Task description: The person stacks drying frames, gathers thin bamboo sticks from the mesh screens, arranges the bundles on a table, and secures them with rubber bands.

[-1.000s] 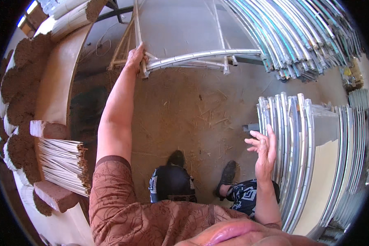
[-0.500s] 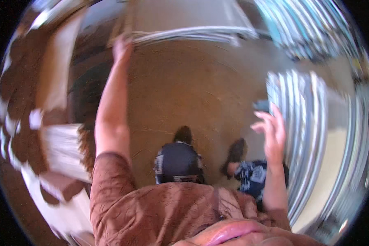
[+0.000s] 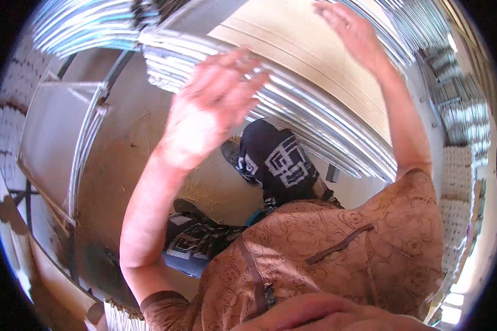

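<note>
A stack of flat panels with silvery-white edges (image 3: 326,127) lies in front of me, and its top is a beige surface with fine lines (image 3: 309,49). My left hand (image 3: 215,94) hovers over the stack's near edge, fingers apart, holding nothing visible. Whether its fingertips touch the edge I cannot tell. My right hand (image 3: 350,33) is reached out over the far side of the beige surface, fingers stretched out and slightly blurred, with nothing seen in it.
Pale framed panels (image 3: 61,135) stand on the brown floor (image 3: 132,138) at the left. A pile with bluish-silver edges (image 3: 83,27) is at the far left. More silvery stacks (image 3: 461,127) line the right side. My knees are close beside the near stack.
My view and body have turned right toward the panel stack. My left hand has let go of the framed panels, now at the left. My right hand has moved up over the stack.
</note>
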